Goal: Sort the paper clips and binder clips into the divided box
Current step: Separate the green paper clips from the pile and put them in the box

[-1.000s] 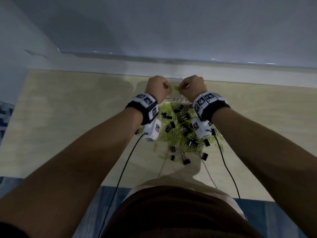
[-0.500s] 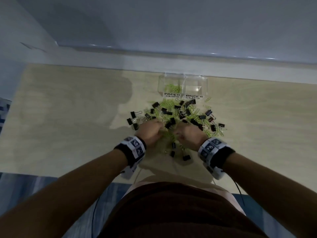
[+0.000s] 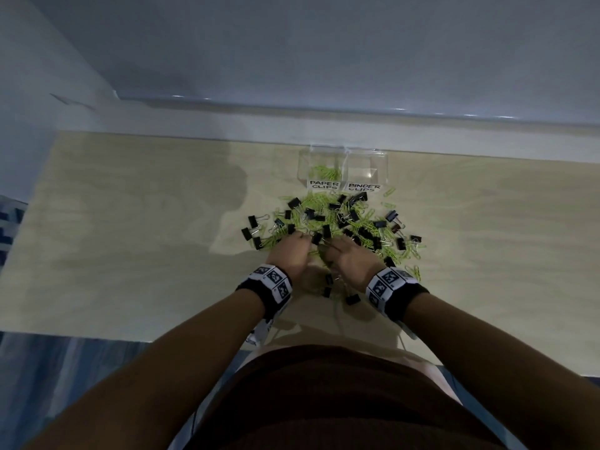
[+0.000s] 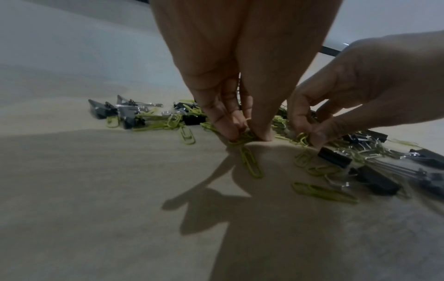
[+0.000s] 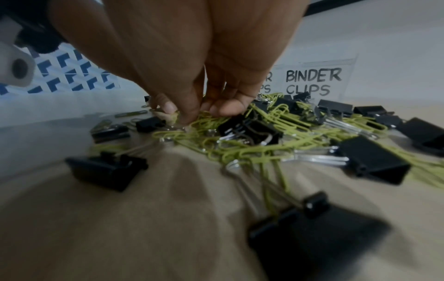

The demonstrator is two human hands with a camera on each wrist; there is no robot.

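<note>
A heap of green paper clips [image 3: 326,209] mixed with black binder clips [image 3: 354,216] lies on the pale wooden table [image 3: 130,241]. Behind it stands the clear divided box [image 3: 342,157], labelled PAPER CLIPS on the left, BINDER CLIPS on the right; green clips lie in the left half [image 3: 324,173]. My left hand [image 3: 289,253] pinches green paper clips [image 4: 245,137] at the heap's near edge. My right hand [image 3: 349,258], close beside it, pinches green paper clips [image 5: 204,118] too. Both hands touch the table.
The table's far edge meets a white ledge [image 3: 357,128] just behind the box. Loose binder clips [image 3: 352,299] lie near my right wrist. A blue patterned floor [image 3: 6,222] shows at the left. Bare tabletop spreads left and right of the heap.
Both hands came back from over the box to the near edge of the heap a second ago. Since half a second ago they stay there, fingers working in the clips.
</note>
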